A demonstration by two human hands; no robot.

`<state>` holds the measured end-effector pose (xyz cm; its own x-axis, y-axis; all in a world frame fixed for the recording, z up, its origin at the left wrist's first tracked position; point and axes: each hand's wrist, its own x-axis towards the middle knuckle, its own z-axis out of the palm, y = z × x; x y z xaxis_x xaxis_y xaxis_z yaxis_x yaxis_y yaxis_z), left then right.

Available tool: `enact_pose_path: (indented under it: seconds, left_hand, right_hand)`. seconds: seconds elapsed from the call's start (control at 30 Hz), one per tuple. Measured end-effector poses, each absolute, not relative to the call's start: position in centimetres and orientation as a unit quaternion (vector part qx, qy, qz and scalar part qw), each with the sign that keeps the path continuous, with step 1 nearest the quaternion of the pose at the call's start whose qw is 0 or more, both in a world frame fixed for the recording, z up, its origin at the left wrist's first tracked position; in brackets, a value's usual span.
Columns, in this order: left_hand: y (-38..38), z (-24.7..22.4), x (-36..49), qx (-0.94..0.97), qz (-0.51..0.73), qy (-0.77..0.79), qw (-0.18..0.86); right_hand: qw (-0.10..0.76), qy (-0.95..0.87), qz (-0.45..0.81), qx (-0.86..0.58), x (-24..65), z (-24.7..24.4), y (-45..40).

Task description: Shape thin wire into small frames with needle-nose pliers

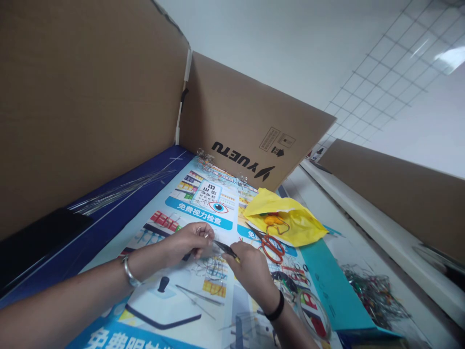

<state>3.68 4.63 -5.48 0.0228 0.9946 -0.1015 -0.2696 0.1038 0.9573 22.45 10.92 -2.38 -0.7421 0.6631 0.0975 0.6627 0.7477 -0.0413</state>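
Pinched in the fingers of my left hand (194,242) is a small bent piece of thin shiny wire (208,234). My right hand (250,269) is wrapped round a pair of narrow-nosed pliers (224,247), whose dark jaws point left and reach the wire at my left fingertips. Whether the jaws grip it is too small to tell. Below the hands lies a loose tangle of thin wire pieces (213,267) on a printed poster sheet (174,310). Scissors with red-orange handles (273,248) rest just beyond my right hand.
A yellow bag (308,225) with orange cord stands behind the scissors. Long straight wires (123,191) lie left, and a pile of tangled wire (381,291) lies right. A round clear object (329,320) sits beside my right forearm. Cardboard panels (232,106) wall the back and left.
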Motion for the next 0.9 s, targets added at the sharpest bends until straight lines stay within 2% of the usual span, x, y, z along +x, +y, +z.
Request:
enact_pose_path:
  seconds: [0.6, 0.9]
  left_hand:
    - [5.2, -5.2, 3.6, 0.429, 0.472, 0.529, 0.559]
    - [5.4, -5.7, 3.2, 0.473, 0.469, 0.537, 0.519]
  right_hand:
    - [0.090, -0.915, 0.114, -0.376, 22.0, -3.7, 11.0]
    - [0.101, -0.921, 0.119, -0.356, 22.0, -3.9, 11.0]
